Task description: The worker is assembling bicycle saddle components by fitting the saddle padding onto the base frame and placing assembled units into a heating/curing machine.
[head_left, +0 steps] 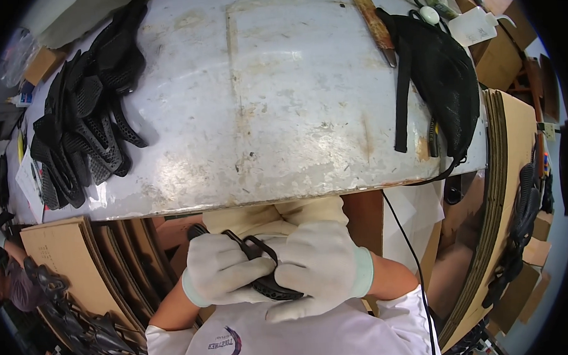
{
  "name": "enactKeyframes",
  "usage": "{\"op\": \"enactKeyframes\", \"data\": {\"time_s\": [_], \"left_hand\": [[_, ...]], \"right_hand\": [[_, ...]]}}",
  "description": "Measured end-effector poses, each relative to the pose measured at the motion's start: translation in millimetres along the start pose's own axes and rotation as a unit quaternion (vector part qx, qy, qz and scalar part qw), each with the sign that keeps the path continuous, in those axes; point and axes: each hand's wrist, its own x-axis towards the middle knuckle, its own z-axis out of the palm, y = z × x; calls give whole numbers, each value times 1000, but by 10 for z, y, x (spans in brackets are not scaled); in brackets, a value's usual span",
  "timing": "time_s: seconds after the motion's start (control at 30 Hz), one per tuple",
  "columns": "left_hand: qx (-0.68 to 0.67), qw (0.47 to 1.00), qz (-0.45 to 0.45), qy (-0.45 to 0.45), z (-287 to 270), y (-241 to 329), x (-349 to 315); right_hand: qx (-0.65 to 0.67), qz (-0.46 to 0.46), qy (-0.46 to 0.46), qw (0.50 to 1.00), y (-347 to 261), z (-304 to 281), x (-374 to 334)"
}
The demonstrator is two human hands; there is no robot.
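In front of my chest, below the table edge, both hands in white knit gloves grip one black strappy shoe piece (270, 286). My left hand (221, 267) is closed around its left side. My right hand (317, 262) is closed on its right side, with the fingers folded over it. A loop of strap rises between the hands, and a dotted lower edge shows under the fingers. Much of the piece is hidden by the gloves. On the table's left lies a pile of black mesh shoe pieces (91, 110).
On the worn grey table (293, 113), a rusty blade tool (372, 22) and a black mesh bag-like piece (442, 73) lie at right. A white squeeze bottle (475, 26) stands behind. Cardboard sheets (76, 265) flank me, and a black cable (411, 248) hangs at my right.
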Motion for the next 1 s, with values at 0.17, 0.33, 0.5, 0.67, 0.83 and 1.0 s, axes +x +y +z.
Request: {"op": "enactKeyframes", "data": {"time_s": [0.17, 0.33, 0.5, 0.67, 0.83, 1.0], "left_hand": [[70, 998, 2, -2, -57, 54, 24], [105, 994, -14, -37, -121, 150, 44], [159, 987, -10, -31, -125, 189, 64], [190, 981, -10, -23, -68, 275, 84], [224, 971, -75, -27, -732, 457, 94], [-260, 915, -278, 133, -886, 21, -758]], "right_hand": [[2, 18, -16, 1000, 23, 17, 5], [-64, -28, -32, 997, 31, 22, -47], [-10, 17, -27, 999, 58, 0, -2], [-57, 15, -18, 998, 41, 5, -30], [-46, -25, -36, 998, 130, -276, -129], [38, -34, 13, 999, 235, -404, -248]]}}
